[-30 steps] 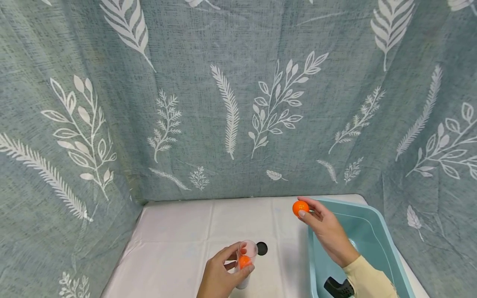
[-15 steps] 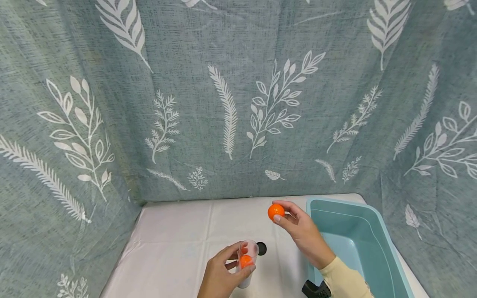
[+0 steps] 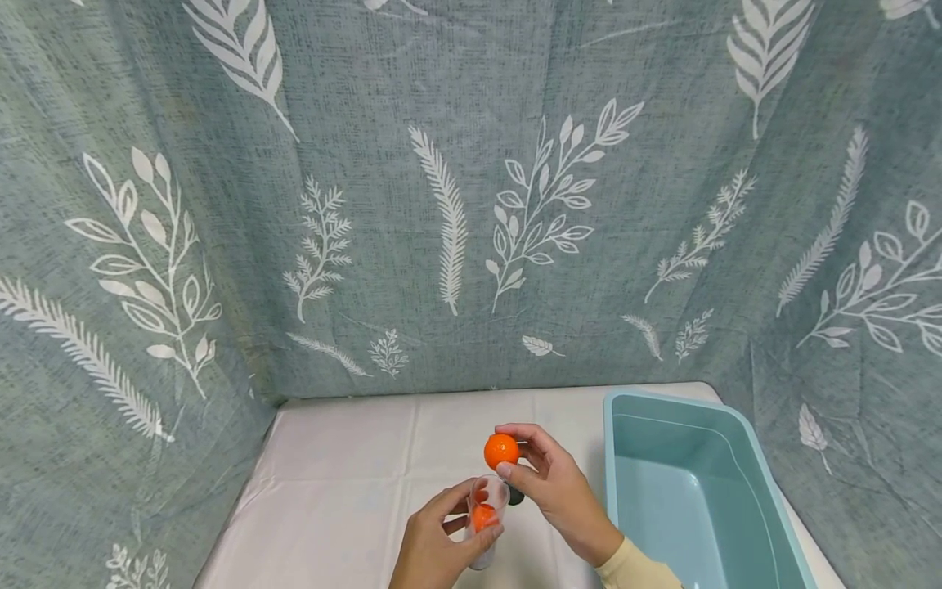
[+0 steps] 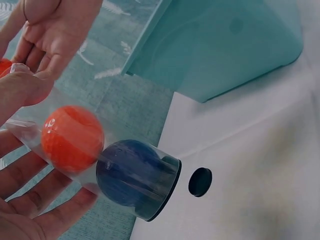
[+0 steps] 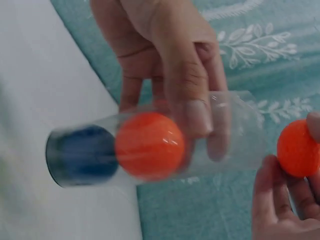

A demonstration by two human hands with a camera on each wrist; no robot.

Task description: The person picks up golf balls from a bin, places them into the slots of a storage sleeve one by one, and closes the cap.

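My left hand (image 3: pixel 441 536) grips a clear plastic tube (image 3: pixel 489 487) that stands upright with its mouth uppermost. Inside it a dark blue ball (image 5: pixel 89 155) sits at the bottom, with an orange ball (image 5: pixel 150 146) resting on top, as the right wrist view shows. Between thumb and fingertips my right hand (image 3: pixel 562 491) pinches a second orange ball (image 3: pixel 501 451), right at the tube's open end. A round black cap (image 4: pixel 200 182) lies on the table near the tube's base; in the head view my right hand partly covers it.
A teal plastic bin (image 3: pixel 666 491) stands on the right side of the table, its near end cut off by the frame. The table has a white cloth (image 3: pixel 346 474). Grey-green leaf-print curtains (image 3: pixel 397 245) hang behind and on both sides.
My right hand has carried the orange ball left and down from over the teal bin to the tube's mouth. My left hand and the tube have stayed almost in place.
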